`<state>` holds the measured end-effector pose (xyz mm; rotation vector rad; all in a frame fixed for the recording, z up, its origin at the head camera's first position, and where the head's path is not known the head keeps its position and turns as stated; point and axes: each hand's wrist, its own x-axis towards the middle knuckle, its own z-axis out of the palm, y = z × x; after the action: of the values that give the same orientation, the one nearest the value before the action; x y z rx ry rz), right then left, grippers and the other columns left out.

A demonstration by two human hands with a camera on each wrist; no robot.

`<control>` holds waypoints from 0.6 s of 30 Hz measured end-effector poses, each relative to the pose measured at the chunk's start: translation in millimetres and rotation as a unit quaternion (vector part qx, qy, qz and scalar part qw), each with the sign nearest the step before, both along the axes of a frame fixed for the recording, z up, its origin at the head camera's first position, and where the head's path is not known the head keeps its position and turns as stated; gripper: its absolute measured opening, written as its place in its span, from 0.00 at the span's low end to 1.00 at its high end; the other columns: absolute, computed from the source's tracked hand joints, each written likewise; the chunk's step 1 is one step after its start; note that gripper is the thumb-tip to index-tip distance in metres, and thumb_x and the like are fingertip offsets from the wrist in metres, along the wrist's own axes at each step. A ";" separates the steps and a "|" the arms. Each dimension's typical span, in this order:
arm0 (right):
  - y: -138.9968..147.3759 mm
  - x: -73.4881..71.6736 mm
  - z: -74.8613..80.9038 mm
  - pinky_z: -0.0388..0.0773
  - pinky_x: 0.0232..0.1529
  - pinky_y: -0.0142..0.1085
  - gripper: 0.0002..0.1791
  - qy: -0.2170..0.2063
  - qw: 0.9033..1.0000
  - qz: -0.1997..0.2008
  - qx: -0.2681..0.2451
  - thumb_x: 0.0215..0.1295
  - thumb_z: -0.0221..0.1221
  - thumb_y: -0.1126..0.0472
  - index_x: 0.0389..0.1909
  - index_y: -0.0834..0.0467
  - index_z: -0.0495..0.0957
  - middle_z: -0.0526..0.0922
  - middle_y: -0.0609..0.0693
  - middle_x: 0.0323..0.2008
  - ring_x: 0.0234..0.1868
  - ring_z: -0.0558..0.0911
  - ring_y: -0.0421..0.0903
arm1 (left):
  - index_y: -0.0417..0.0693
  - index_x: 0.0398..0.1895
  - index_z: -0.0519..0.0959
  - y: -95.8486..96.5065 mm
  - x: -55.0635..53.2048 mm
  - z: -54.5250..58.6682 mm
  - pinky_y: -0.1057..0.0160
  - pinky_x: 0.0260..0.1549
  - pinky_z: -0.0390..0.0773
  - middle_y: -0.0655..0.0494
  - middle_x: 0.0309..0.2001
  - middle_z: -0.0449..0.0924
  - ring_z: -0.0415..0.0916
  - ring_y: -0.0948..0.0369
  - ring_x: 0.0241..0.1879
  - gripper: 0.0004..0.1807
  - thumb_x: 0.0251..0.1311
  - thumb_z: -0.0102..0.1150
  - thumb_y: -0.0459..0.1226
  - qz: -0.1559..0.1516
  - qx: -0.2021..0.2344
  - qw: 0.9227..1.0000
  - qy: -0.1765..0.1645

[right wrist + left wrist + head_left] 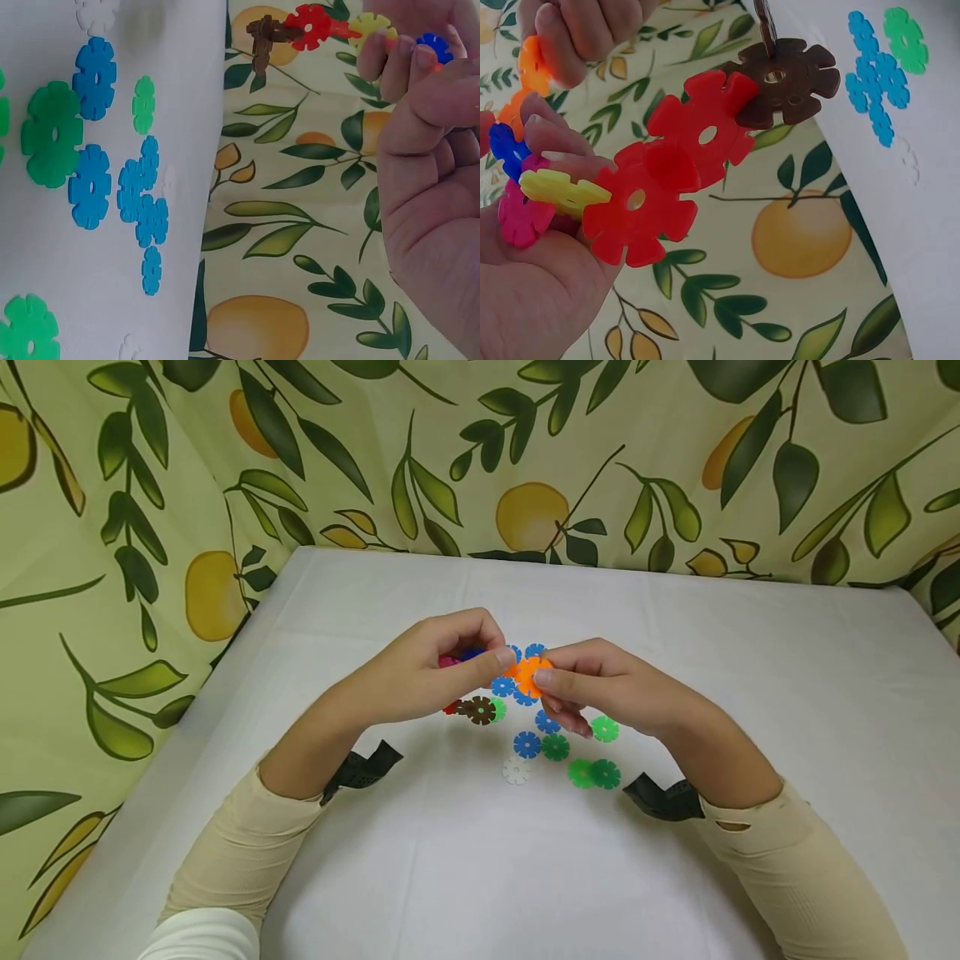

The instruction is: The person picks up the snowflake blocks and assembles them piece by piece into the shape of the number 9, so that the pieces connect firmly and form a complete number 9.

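Note:
Between thumb and fingers, my left hand (427,672) holds a chain of interlocked plastic snowflake discs. The left wrist view shows its brown disc (799,86), red discs (615,214), yellow disc (564,192), pink disc (521,217) and blue disc (508,154). My right hand (611,685) pinches an orange snowflake disc (529,679) at the chain's other end, close to the left fingertips. A second orange disc (511,114) sits beside it. Whether the two orange discs are fully slotted together I cannot tell. Both hands are raised above the table.
Below the hands, several loose discs lie on the white table (450,860): a blue disc (527,744), a dark green disc (555,747), a light green disc (605,728) and a white disc (516,770). A leaf-patterned curtain (300,443) hangs behind.

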<state>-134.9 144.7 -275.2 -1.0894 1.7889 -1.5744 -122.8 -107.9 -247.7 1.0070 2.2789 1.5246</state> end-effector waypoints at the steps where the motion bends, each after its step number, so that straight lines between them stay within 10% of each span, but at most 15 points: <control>1: 0.3 -0.2 -0.1 0.71 0.17 0.37 0.16 -0.004 1.000 0.005 -0.003 0.79 0.46 0.65 0.27 0.62 0.72 0.70 0.57 0.19 0.18 0.70 0.52 | 0.46 0.38 0.75 0.0 0.1 0.1 0.59 0.24 0.71 0.50 0.30 0.73 0.71 0.52 0.28 0.04 0.71 0.55 0.37 -0.006 0.005 1.000 -0.002; 18: -3.9 1.7 -4.3 0.61 0.12 0.39 0.19 -0.065 0.997 0.047 -0.017 0.78 0.46 0.64 0.21 0.60 0.69 0.67 0.55 0.17 0.13 0.65 0.49 | 0.48 0.38 0.67 5.4 6.4 -3.2 0.61 0.23 0.65 0.51 0.24 0.67 0.64 0.56 0.21 0.08 0.78 0.43 0.40 -0.062 -0.028 0.998 0.000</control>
<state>-133.2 140.8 -279.5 -1.0473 1.6078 -1.5870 -116.4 -102.6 -250.9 1.1103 2.2019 1.4035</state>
